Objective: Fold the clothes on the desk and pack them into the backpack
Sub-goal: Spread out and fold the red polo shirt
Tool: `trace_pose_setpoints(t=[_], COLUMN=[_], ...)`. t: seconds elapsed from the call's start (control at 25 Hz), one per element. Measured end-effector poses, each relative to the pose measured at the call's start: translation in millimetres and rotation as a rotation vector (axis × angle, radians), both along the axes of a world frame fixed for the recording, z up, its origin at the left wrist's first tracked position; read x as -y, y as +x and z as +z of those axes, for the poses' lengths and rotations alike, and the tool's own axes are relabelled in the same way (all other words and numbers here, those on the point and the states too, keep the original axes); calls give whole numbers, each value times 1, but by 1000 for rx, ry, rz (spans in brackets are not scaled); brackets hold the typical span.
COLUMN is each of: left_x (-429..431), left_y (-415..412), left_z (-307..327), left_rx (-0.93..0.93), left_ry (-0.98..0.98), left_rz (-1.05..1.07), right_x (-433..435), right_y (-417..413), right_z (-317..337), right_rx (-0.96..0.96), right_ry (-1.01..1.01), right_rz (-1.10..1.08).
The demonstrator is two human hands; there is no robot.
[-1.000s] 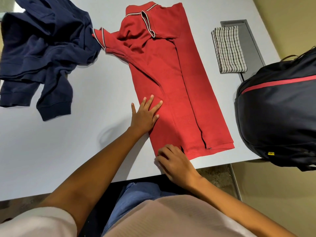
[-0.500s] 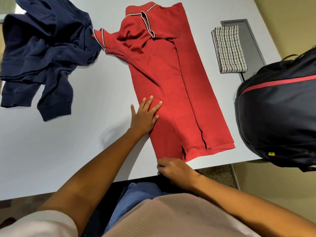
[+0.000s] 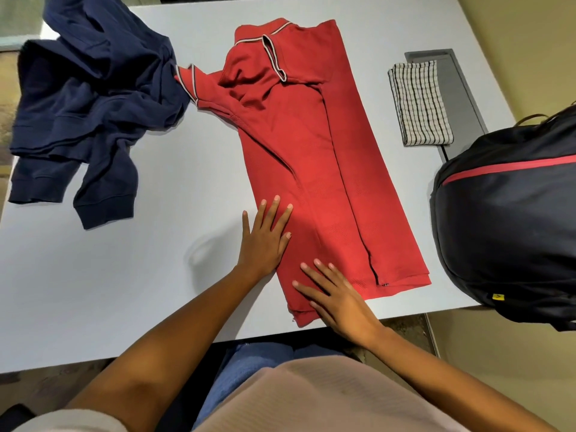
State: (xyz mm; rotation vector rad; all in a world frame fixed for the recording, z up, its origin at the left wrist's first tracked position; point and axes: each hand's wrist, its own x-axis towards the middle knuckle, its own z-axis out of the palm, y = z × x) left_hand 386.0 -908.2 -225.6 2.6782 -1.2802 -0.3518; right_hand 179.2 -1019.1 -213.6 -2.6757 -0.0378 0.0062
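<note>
A red polo shirt (image 3: pixel 314 157) lies lengthwise on the white desk (image 3: pixel 109 291), its sides folded in to a long strip, collar at the far end. My left hand (image 3: pixel 265 238) presses flat on the shirt's left edge with fingers spread. Flat on the near hem, at the shirt's bottom left corner, lies my right hand (image 3: pixel 339 299) with straight fingers. A crumpled navy sweatshirt (image 3: pixel 87 101) sits at the far left, touching the red sleeve. The black backpack (image 3: pixel 511 241) with a red stripe stands at the desk's right edge.
A folded checked cloth (image 3: pixel 420 104) lies at the far right beside a grey cable hatch (image 3: pixel 452 76). The desk's near edge runs just under my right hand. Bare white desk surface shows between the navy sweatshirt and my left arm.
My right hand was curled at the shirt's near corner; now it lies flat on the hem, which sits closer to the desk edge. My left hand has stayed in place.
</note>
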Motion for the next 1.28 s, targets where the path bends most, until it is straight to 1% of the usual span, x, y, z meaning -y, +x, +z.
trace_pose_setpoints(t=[0.08,0.2,0.28,0.36,0.48,0.56,0.68,0.8,0.92,1.04,1.16,1.28], left_x=[-4,-4,-1,6,19,30,45,53,54,54,55,55], left_y=[-1,4,12,25,54,76,108,131,142,145,146,147], left_z=[1,7,10,14,16,15,5,-3,-9,-12,-17,-25], left_rx=[-30,-98,-120,-125,-154,-171,-108,-18,77,111,139,205], left_ry=[-16,-108,-198,-237,-231,-212,-161,-172,-189,-178,-184,-242], left_rz=[-11,35,125,243,375,398,402,417,397,400,416,412], right_x=[8,16,21,30,40,48,63,76,82,76,59,45], right_y=[-12,5,33,67,122,162,229,293,361,424,472,501], right_z=[4,13,22,30,43,47,47,47,45,37,21,22], right_rx=[54,130,184,234,245,250,245,201,205,155,131,187], right_ry=[145,236,242,241,260,271,208,110,51,2,-144,-177], right_rz=[-57,-217,-294,-341,-396,-421,-411,-369,-272,-166,-51,-113])
